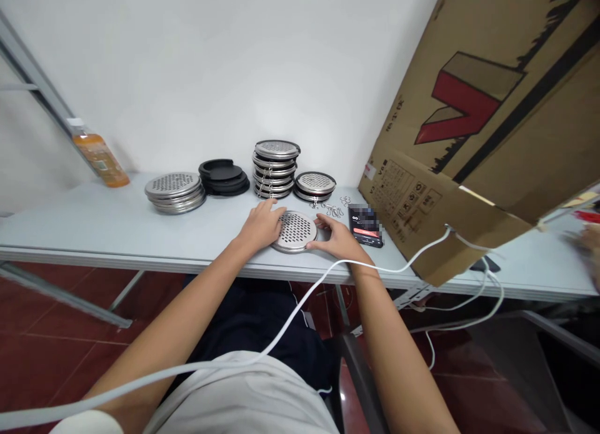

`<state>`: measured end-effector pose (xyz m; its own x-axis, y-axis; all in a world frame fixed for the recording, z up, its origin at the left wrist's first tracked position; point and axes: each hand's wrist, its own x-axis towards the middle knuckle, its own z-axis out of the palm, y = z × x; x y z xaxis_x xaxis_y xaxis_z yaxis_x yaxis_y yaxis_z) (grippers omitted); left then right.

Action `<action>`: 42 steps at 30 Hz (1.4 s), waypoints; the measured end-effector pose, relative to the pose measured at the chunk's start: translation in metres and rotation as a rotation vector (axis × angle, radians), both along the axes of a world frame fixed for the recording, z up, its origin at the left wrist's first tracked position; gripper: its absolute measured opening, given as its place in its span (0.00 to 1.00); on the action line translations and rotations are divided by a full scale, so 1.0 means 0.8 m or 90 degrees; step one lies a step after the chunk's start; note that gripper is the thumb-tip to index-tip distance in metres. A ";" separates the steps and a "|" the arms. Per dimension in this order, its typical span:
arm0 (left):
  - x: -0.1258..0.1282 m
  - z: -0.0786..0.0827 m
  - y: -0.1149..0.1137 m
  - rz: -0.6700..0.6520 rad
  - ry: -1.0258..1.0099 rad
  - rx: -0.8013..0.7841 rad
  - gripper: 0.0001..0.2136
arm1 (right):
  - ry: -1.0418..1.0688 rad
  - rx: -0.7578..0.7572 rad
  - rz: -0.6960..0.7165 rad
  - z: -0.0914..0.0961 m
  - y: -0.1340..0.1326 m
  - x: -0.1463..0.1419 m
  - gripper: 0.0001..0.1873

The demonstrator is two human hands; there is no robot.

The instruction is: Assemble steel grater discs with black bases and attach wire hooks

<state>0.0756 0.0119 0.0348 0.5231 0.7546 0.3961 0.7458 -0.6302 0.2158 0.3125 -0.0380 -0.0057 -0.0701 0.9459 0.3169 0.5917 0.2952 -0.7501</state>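
Perforated steel disc is lying flat near the front edge of the table, centre, with a white cable trailing across the lap in front of it. Left hand is resting spread on the disc's left rim; right hand is cupping the right rim. Neither is closing around it, just bracing it between them. My read: they're steadying or squaring the disc on the table, not lifting. Since it's sitting flush, any lift would need fingertips worked under the rim. Phone is sitting just right of the right hand, wire clips lying just beyond. Farther back: short stack, tall stack, black discs, wide stack to the left. Bottle is leaning far left; cardboard box is looming on the right.
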 end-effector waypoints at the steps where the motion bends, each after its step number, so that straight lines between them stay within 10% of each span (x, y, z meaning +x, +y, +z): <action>1: 0.009 0.006 -0.001 -0.033 0.016 0.023 0.19 | 0.008 -0.004 0.002 0.000 0.000 0.000 0.57; 12: 0.047 0.015 0.012 -0.121 0.154 -0.231 0.39 | 0.239 0.018 -0.084 -0.006 0.014 0.009 0.40; 30: 0.047 -0.009 0.015 -0.070 0.155 -0.224 0.38 | 0.089 0.051 -0.050 -0.003 0.008 0.002 0.24; 42: -0.026 -0.009 0.054 0.069 0.143 -0.226 0.40 | 0.043 0.041 -0.059 -0.008 0.010 0.004 0.18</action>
